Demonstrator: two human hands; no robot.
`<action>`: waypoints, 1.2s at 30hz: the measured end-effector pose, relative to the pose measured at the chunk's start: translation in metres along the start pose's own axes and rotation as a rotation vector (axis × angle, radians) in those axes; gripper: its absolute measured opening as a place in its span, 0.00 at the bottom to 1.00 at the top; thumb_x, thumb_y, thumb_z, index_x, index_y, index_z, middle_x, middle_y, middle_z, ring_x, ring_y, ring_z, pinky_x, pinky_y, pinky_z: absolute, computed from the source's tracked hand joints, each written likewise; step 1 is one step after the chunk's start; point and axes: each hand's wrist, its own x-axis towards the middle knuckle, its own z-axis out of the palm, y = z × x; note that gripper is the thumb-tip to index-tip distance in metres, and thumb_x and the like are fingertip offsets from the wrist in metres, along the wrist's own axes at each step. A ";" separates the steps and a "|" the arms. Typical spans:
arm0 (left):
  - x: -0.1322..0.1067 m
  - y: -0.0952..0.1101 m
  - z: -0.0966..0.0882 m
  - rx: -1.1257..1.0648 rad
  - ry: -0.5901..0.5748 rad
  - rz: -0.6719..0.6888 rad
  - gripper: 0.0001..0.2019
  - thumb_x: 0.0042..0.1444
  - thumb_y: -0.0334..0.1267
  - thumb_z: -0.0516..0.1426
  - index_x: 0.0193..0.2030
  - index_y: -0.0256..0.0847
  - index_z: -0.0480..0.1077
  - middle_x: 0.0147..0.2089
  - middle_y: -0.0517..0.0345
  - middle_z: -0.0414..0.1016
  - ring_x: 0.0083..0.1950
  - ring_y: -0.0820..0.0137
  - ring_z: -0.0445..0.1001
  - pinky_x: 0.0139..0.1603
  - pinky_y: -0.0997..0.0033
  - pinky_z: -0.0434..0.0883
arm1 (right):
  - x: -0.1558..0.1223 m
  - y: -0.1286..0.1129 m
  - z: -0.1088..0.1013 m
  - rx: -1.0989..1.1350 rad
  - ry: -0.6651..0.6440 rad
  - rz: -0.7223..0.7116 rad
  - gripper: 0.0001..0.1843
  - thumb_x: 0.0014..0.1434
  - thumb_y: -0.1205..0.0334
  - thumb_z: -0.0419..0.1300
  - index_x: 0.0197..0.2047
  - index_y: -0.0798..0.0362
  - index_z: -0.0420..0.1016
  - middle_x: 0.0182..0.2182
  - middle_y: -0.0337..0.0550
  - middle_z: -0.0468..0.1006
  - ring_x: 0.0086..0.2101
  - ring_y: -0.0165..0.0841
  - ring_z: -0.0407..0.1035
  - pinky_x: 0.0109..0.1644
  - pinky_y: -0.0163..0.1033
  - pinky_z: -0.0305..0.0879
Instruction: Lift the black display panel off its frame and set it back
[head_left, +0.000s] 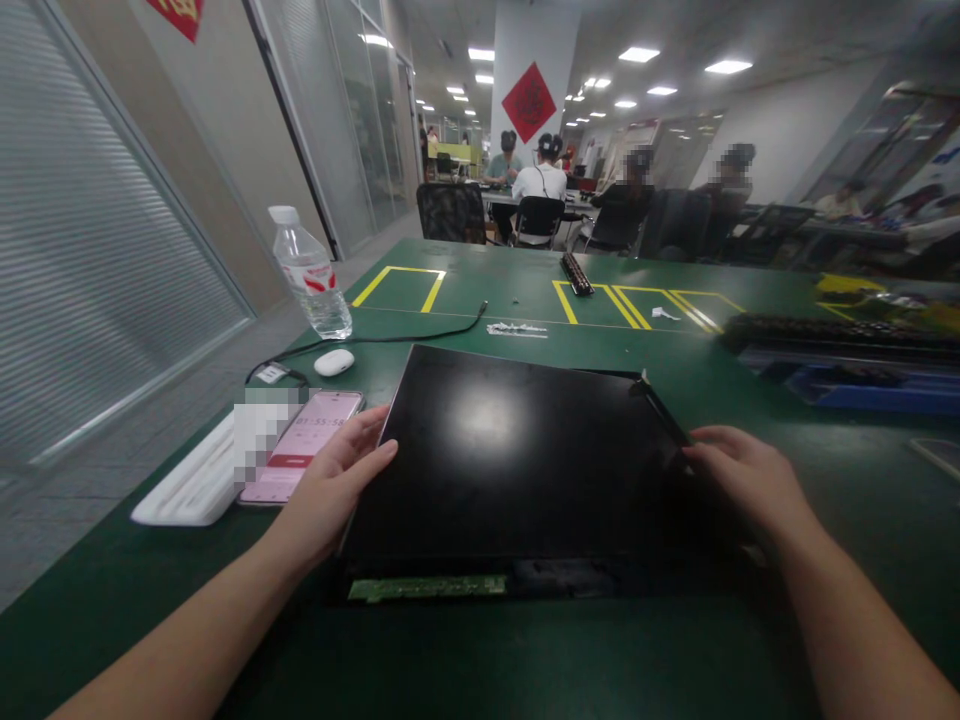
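Note:
A flat black display panel (510,455) lies on the green table (480,660) in front of me, with a thin green circuit strip (427,588) along its near edge. My left hand (337,485) grips the panel's left edge, thumb on top and fingers curled around the side. On the opposite side my right hand (742,480) holds the right edge, its fingers bent over the rim. The panel's far right corner (645,385) looks slightly lifted or peeled.
A phone with a pink screen (304,445) and a white tray (199,485) lie to the left, with a white earbud case (334,362), a water bottle (311,272) and a black cable (390,340). Dark component trays (840,335) sit at right. Several people sit far behind.

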 end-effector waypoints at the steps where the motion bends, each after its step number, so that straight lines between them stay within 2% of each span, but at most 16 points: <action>1: 0.001 -0.002 -0.002 0.025 -0.005 0.026 0.33 0.45 0.44 0.74 0.59 0.43 0.76 0.63 0.48 0.82 0.68 0.47 0.76 0.67 0.53 0.74 | 0.000 0.000 0.000 0.003 -0.002 -0.003 0.16 0.47 0.50 0.64 0.38 0.45 0.83 0.33 0.47 0.87 0.38 0.49 0.78 0.46 0.51 0.69; 6: 0.008 -0.012 -0.010 0.137 -0.023 0.034 0.35 0.44 0.48 0.74 0.60 0.44 0.75 0.77 0.45 0.67 0.75 0.43 0.66 0.73 0.46 0.66 | 0.002 0.002 0.000 0.001 0.007 -0.009 0.16 0.46 0.48 0.64 0.37 0.44 0.82 0.32 0.46 0.86 0.38 0.50 0.78 0.46 0.52 0.69; 9: 0.011 -0.019 -0.016 0.252 -0.012 0.053 0.33 0.45 0.48 0.72 0.59 0.44 0.76 0.80 0.43 0.60 0.76 0.41 0.64 0.75 0.42 0.61 | 0.002 0.002 0.000 -0.011 0.016 -0.017 0.15 0.46 0.47 0.64 0.36 0.43 0.83 0.33 0.46 0.87 0.39 0.50 0.78 0.45 0.52 0.69; 14: 0.019 -0.032 -0.025 0.437 -0.034 0.129 0.27 0.48 0.47 0.69 0.56 0.44 0.79 0.78 0.42 0.64 0.80 0.45 0.58 0.79 0.43 0.54 | 0.002 0.003 0.000 0.001 0.012 -0.015 0.14 0.48 0.47 0.63 0.36 0.43 0.82 0.31 0.45 0.86 0.36 0.49 0.77 0.43 0.52 0.69; 21: 0.025 -0.036 -0.031 0.635 -0.072 0.191 0.29 0.50 0.50 0.64 0.58 0.38 0.78 0.79 0.36 0.61 0.80 0.45 0.58 0.78 0.44 0.56 | 0.000 -0.003 0.000 0.026 0.000 0.024 0.15 0.47 0.48 0.63 0.37 0.44 0.83 0.35 0.46 0.87 0.41 0.50 0.77 0.48 0.53 0.69; 25: 0.026 -0.035 -0.031 0.729 -0.077 0.247 0.25 0.52 0.49 0.63 0.55 0.40 0.79 0.77 0.38 0.64 0.79 0.44 0.60 0.78 0.43 0.55 | 0.000 -0.003 0.000 0.027 0.003 0.028 0.15 0.46 0.49 0.64 0.36 0.44 0.83 0.35 0.46 0.87 0.39 0.49 0.77 0.45 0.52 0.69; 29: 0.026 -0.035 -0.031 0.743 -0.076 0.245 0.25 0.52 0.49 0.62 0.55 0.40 0.78 0.77 0.38 0.65 0.79 0.44 0.60 0.78 0.42 0.55 | -0.001 -0.003 -0.001 0.039 0.015 0.012 0.14 0.45 0.49 0.64 0.35 0.44 0.83 0.33 0.45 0.86 0.36 0.48 0.77 0.41 0.50 0.69; 36: 0.023 -0.032 -0.028 0.646 -0.059 0.207 0.23 0.50 0.48 0.64 0.53 0.43 0.79 0.76 0.43 0.66 0.79 0.46 0.59 0.79 0.46 0.56 | -0.003 -0.006 0.001 0.162 -0.011 0.104 0.16 0.42 0.52 0.65 0.35 0.46 0.82 0.32 0.45 0.86 0.33 0.45 0.76 0.38 0.48 0.68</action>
